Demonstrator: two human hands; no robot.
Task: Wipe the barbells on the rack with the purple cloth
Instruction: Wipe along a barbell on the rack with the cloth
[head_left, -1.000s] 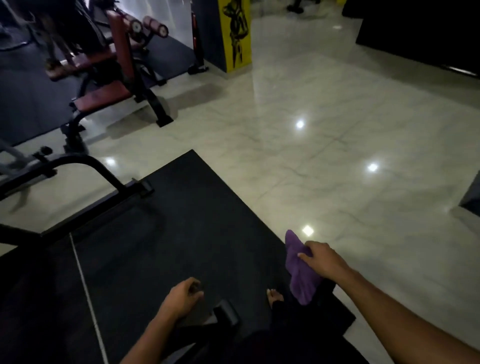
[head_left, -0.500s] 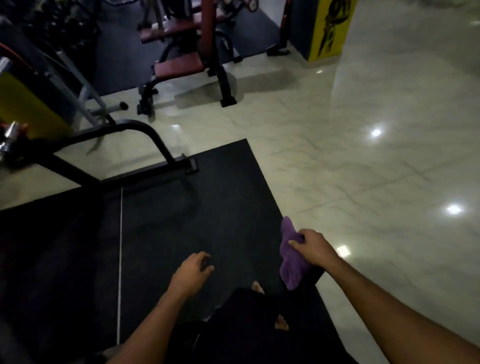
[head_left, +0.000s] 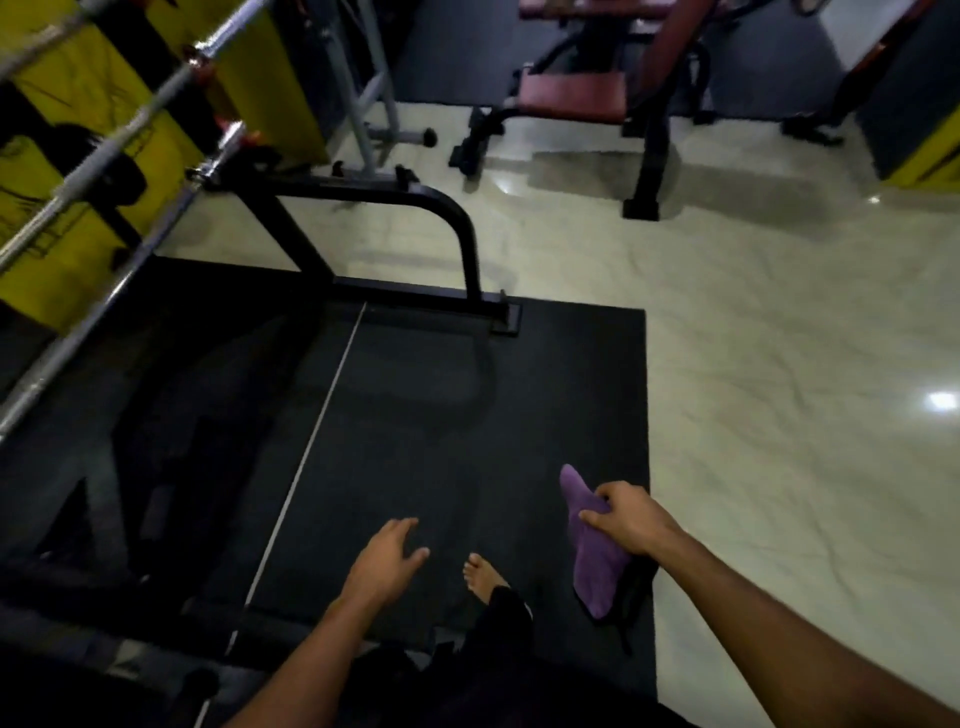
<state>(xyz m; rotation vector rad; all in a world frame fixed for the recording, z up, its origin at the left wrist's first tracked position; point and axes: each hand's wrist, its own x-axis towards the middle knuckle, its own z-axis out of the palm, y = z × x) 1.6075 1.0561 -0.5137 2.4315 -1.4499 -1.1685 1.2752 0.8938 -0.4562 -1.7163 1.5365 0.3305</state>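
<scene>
Our right hand (head_left: 631, 525) grips the purple cloth (head_left: 589, 558) — soft, light, easily bunched — above the black mat's (head_left: 467, 415) right edge; our left hand (head_left: 384, 561) hangs open. Barbells (head_left: 104, 150) — steel, likely heavy and slick — cross the rack (head_left: 363, 208) at upper left, well apart.

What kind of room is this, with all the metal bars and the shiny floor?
It looks like a gym. Steel barbells lie on a rack at the left, a red padded bench stands farther back, and a black rubber mat covers part of the floor.
</scene>
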